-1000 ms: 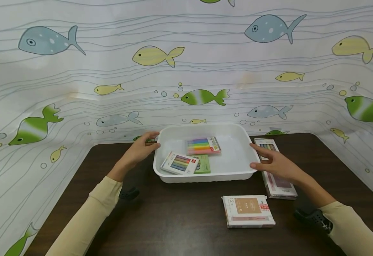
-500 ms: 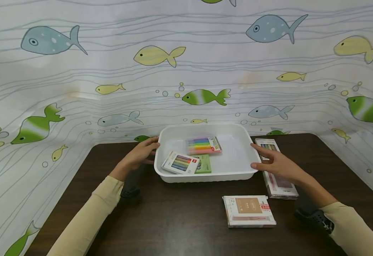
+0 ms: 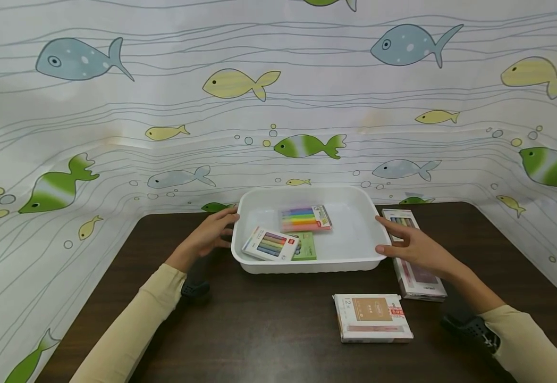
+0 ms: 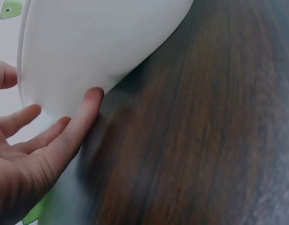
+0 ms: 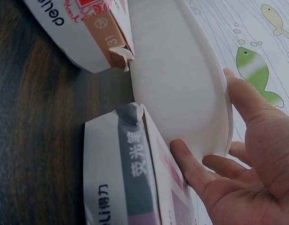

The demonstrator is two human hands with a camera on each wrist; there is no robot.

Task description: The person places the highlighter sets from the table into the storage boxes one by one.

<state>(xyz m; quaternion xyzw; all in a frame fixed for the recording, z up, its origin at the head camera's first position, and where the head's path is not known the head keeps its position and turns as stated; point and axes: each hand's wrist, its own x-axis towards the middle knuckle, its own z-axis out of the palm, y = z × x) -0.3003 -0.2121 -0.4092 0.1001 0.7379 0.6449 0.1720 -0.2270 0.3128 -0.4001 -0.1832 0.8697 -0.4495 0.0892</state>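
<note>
A white plastic tray (image 3: 350,263) stands at the back of the dark table. My left hand (image 3: 205,234) holds its left end, the thumb at the rim and the fingers spread against the outer wall, as the left wrist view shows. At the right end my right hand (image 3: 414,246) holds the rim, thumb at the edge and lower fingers on the wall. Inside lie a clear pack of rainbow-coloured pens (image 3: 302,218), a white box with a colour-striped window (image 3: 271,244) and a green box (image 3: 307,246), partly covered by the white one.
Beside the tray, partly hidden by my right hand, lies white highlighter packaging (image 3: 422,284). Nearer me is a white and brown box (image 3: 373,317) with a torn corner in the right wrist view. A fish-patterned wall covering (image 3: 307,111) rises behind the table (image 3: 259,330).
The left hand's fingers have shifted lower against the tray's outer wall. The right hand stays at its end, and the tray and boxes keep their places; the head view has drifted slightly.
</note>
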